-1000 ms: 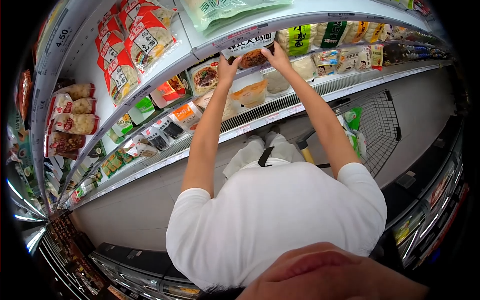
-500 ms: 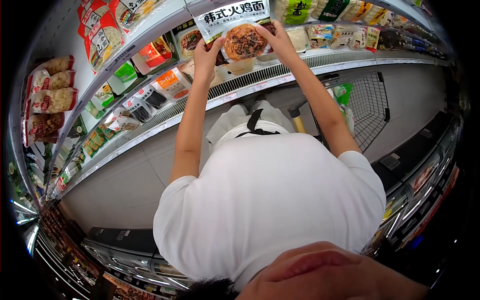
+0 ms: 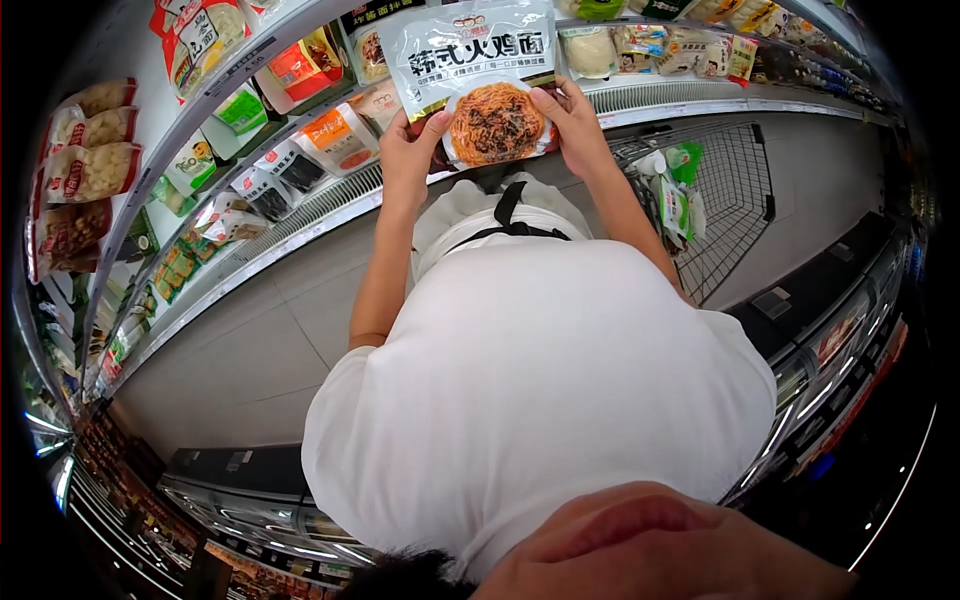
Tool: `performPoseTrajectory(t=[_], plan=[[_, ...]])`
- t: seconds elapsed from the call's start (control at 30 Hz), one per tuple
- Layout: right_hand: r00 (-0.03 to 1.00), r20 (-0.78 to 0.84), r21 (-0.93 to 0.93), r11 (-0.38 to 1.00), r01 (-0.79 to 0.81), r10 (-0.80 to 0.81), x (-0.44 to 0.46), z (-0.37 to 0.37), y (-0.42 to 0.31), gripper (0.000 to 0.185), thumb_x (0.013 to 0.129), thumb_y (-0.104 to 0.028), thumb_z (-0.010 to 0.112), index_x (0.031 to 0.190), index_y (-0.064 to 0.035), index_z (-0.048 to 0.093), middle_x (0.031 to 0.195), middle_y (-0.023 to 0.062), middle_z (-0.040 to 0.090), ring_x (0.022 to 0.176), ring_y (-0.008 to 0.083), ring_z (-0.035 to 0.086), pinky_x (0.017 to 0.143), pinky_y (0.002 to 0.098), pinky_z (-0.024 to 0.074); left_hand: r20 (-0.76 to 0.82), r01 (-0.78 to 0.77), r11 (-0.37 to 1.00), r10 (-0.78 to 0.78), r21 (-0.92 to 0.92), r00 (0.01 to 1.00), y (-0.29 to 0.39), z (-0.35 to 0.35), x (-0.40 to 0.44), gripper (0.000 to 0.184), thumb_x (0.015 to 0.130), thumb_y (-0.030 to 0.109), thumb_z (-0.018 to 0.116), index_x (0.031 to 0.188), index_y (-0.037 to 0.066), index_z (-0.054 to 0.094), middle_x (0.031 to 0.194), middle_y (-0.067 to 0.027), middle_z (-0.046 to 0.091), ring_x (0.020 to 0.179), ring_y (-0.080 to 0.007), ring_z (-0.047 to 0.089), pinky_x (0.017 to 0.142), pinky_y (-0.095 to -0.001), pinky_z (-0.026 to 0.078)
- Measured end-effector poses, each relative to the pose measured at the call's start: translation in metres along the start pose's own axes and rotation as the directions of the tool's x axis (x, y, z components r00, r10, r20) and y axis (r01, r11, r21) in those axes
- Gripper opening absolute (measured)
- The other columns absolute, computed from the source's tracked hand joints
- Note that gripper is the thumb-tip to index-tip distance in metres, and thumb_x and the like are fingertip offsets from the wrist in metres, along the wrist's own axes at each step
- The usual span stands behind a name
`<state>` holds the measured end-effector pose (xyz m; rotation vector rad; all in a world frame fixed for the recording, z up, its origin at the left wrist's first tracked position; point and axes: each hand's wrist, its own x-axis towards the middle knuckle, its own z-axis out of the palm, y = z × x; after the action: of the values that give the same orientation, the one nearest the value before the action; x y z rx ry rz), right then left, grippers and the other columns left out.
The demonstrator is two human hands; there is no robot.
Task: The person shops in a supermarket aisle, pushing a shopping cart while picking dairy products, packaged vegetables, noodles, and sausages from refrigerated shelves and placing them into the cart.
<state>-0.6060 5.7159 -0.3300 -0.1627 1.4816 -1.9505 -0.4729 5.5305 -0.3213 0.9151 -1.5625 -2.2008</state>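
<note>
A noodle packet [image 3: 470,60] with Chinese lettering and a picture of sauced noodles is held upright in front of me, its printed face toward me. My left hand [image 3: 408,160] grips its lower left edge, thumb on the front. At the lower right edge my right hand [image 3: 578,130] pinches it the same way, thumb beside the noodle picture. The fingers behind the packet are mostly hidden. Behind it, the shelf carries other food packs, among them an orange and white pack [image 3: 337,140] and a red pack [image 3: 305,65].
A wire shopping cart [image 3: 735,205] stands to my right, with green and white bags [image 3: 680,200] inside. The chilled shelf's front rail [image 3: 300,232] curves across ahead of me. Bags of round pale food [image 3: 92,172] hang at the left. Low freezer cases [image 3: 800,300] stand behind me.
Both hands have drawn the noodle packet closer to my body and away from the shelf, so its whole front now shows. More of the cart's contents have come into view.
</note>
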Motion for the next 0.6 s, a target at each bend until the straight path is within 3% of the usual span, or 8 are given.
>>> performPoseTrajectory(t=[0.2, 0.27, 0.33, 0.47, 0.6], plan=[[0.999, -0.037, 0.003, 0.999, 0.039, -0.039, -0.005, 0.003, -0.003, 0.044, 0.092, -0.022, 0.068, 0.124, 0.0021, 0.051, 0.110, 0.0092, 0.062, 0.099, 0.0114, 0.058, 0.086, 0.0238, 0.0476, 0.025, -0.025, 1.000, 0.024, 0.015, 0.999, 0.009, 0.002, 0.003, 0.031, 0.087, 0.016, 0.074, 0.111, -0.001, 0.065, 0.092, -0.0062, 0.069, 0.077, -0.0078, 0.061, 0.067, -0.0222, 0.050], [0.999, -0.037, 0.019, 0.999, 0.033, -0.032, -0.007, 0.003, -0.006, 0.042, 0.092, -0.020, 0.068, 0.123, 0.0022, 0.051, 0.110, 0.0092, 0.062, 0.100, 0.0118, 0.058, 0.088, 0.0246, 0.0470, 0.024, -0.037, 0.999, 0.036, 0.005, 0.999, 0.007, 0.002, 0.002, 0.031, 0.087, 0.017, 0.074, 0.111, 0.000, 0.065, 0.091, -0.0054, 0.069, 0.074, -0.0070, 0.060, 0.062, -0.0212, 0.049], [0.998, -0.037, 0.021, 0.999, 0.050, -0.049, -0.009, 0.001, -0.002, 0.042, 0.092, -0.020, 0.068, 0.123, 0.0022, 0.052, 0.110, 0.0090, 0.062, 0.100, 0.0120, 0.058, 0.089, 0.0249, 0.0467, 0.051, 0.013, 0.999, -0.015, 0.037, 0.999, 0.005, -0.001, 0.002, 0.036, 0.087, 0.017, 0.074, 0.116, -0.002, 0.061, 0.099, -0.0076, 0.070, 0.082, -0.0090, 0.063, 0.071, -0.0216, 0.051], [0.997, -0.049, 0.029, 0.998, 0.059, -0.057, -0.012, -0.001, 0.002, 0.040, 0.092, -0.020, 0.068, 0.121, 0.0021, 0.052, 0.110, 0.0086, 0.062, 0.101, 0.0121, 0.057, 0.090, 0.0255, 0.0461, 0.058, 0.012, 0.999, -0.015, 0.049, 0.998, 0.002, 0.000, -0.001, 0.037, 0.087, 0.017, 0.074, 0.116, -0.002, 0.062, 0.100, -0.0082, 0.070, 0.083, -0.0095, 0.064, 0.071, -0.0222, 0.051], [0.993, -0.088, 0.051, 0.995, 0.086, -0.082, -0.015, -0.001, 0.001, 0.040, 0.092, -0.020, 0.068, 0.121, 0.0020, 0.052, 0.109, 0.0083, 0.062, 0.101, 0.0122, 0.057, 0.091, 0.0256, 0.0459, 0.067, 0.018, 0.999, -0.021, 0.052, 0.998, 0.013, 0.005, -0.002, 0.034, 0.087, 0.019, 0.075, 0.113, -0.001, 0.063, 0.095, -0.0062, 0.070, 0.075, -0.0070, 0.061, 0.063, -0.0200, 0.048]])
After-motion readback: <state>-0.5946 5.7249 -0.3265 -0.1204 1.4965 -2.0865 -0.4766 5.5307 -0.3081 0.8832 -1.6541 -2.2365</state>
